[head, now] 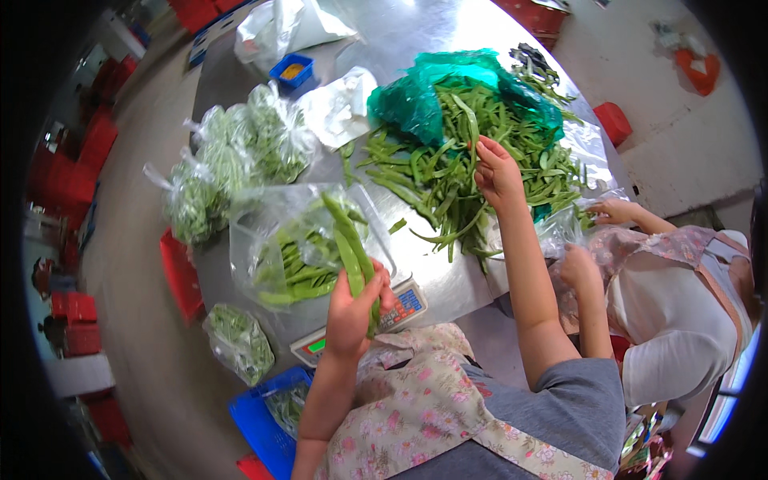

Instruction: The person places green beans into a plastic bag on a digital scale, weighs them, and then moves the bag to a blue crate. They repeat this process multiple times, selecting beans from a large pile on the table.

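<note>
My left hand (360, 300) is closed around several long flat green bean pods (351, 246), held upright in front of a clear plastic bag (252, 240) of pods. That bag lies on a digital scale (408, 303) with a keypad. My right hand (498, 171) pinches one flat pod (466, 117) between thumb and fingers, above a large heap of loose green pods (444, 198). The heap spills out of a green plastic bag (408, 105) on the metal table (462, 282).
Several tied clear bags of greens (234, 144) stand at the left. A filled bag (240, 342) lies near a blue basket (258, 414). A small blue tray (292, 70) sits further back. At the right, a co-worker's hands (612, 211) handle a clear bag (558, 231).
</note>
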The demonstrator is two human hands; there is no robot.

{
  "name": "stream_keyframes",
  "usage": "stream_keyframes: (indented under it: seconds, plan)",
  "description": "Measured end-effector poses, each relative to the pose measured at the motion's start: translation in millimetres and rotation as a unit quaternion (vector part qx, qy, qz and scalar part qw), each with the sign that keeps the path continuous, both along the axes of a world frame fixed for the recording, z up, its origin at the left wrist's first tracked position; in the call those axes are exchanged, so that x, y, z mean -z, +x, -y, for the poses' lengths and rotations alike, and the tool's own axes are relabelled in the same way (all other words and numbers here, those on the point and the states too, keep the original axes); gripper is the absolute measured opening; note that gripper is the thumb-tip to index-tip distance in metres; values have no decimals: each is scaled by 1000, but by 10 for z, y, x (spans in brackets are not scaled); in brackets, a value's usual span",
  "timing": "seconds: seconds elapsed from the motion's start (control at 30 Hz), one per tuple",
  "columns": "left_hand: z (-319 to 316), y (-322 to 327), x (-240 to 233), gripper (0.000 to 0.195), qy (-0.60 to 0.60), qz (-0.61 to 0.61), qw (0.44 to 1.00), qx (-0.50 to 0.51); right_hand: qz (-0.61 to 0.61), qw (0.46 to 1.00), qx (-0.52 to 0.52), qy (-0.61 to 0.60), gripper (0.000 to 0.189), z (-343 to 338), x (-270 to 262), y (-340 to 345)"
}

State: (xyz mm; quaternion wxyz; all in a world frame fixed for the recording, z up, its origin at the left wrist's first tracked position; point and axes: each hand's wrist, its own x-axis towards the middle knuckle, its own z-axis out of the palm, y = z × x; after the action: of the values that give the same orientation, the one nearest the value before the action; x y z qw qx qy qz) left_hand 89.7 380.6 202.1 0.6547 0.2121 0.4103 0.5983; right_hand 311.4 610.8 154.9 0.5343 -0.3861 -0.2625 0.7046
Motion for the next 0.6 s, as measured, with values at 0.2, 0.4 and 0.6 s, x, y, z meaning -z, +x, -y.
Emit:
stream_keyframes:
  seconds: [0.2, 0.4, 0.6]
  plan:
    - [-36, 71, 22, 14, 14, -74, 994, -83, 127, 970, -199, 64, 14, 1088, -187, -623]
    - [221, -112, -77, 20, 49, -233, 938, -253, 185, 907, -322, 200, 15, 1564, -394, -1160]
    - [50, -608, -346, 11, 302, -282, 817, -403, 356, 749, -117, 547, 24, 1438, -87, -1816]
